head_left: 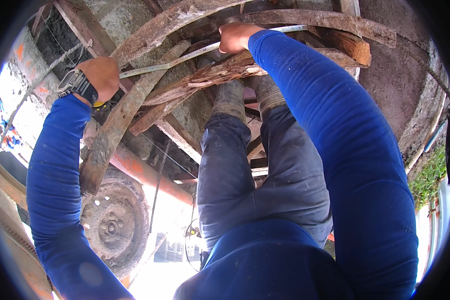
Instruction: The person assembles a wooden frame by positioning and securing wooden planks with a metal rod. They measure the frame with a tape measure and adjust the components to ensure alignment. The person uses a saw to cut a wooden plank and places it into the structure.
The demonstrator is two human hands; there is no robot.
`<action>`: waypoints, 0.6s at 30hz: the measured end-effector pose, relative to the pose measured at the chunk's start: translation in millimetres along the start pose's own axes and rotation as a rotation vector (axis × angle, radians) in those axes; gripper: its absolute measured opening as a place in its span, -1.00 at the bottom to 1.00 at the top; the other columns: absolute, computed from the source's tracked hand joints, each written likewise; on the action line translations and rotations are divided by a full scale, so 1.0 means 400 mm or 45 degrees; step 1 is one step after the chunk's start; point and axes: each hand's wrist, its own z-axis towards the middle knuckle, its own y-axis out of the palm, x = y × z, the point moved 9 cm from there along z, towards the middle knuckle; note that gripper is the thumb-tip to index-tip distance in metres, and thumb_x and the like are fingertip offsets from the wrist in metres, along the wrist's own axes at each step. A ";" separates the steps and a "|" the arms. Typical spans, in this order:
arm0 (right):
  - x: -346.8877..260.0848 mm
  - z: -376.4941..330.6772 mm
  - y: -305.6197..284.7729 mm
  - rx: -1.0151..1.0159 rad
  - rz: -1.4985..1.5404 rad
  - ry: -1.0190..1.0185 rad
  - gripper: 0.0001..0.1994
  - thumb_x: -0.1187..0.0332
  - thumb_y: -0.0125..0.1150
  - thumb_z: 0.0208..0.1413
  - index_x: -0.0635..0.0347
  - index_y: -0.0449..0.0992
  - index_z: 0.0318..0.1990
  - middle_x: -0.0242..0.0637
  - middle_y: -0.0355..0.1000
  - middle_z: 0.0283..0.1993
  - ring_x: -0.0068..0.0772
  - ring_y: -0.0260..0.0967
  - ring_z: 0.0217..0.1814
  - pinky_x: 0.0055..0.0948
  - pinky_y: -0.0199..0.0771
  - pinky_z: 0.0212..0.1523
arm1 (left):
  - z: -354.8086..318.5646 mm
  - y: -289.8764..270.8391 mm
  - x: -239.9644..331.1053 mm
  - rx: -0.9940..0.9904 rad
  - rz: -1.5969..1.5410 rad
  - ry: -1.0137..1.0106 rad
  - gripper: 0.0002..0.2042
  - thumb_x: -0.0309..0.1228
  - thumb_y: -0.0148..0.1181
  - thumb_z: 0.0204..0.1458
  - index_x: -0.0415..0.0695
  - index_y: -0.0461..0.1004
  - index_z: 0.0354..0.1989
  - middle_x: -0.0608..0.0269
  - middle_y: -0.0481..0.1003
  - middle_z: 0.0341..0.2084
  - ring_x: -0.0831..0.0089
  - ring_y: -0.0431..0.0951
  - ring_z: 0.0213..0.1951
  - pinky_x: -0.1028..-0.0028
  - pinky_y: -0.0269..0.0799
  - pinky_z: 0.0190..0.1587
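Observation:
A long, pale, narrow strip (190, 56), seemingly the blade of a tape measure, runs slantwise over rough boards between my hands. My left hand (100, 77), with a dark watch on its wrist, is closed at the strip's left end. Something yellow and black (100, 104) shows under that hand, apparently the tape measure's case, mostly hidden. Farther right and higher, my right hand (233, 38) is closed around the strip, which continues beyond it. Beneath the strip lies a splintered board (205, 75). A curved wooden piece (170, 27) arches above it.
A weathered plank (117, 127) slants down near my left forearm. At lower left are a mud-caked wheel (112, 225) and an orange pipe (140, 167). My booted legs stand among crossed timbers. A rope (40, 80) hangs at left; grass (429, 177) grows at right.

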 end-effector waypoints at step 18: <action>-0.012 -0.032 -0.026 -0.031 0.073 -0.004 -0.61 0.27 0.20 0.15 0.34 0.64 0.05 0.12 0.57 0.14 0.13 0.55 0.19 -0.04 0.53 0.19 | 0.053 -0.040 0.053 -0.210 0.171 -0.044 -0.81 -0.47 0.15 -0.01 -0.27 0.67 -0.35 -0.19 0.67 -0.36 -0.11 0.72 -0.20 0.06 0.65 -0.14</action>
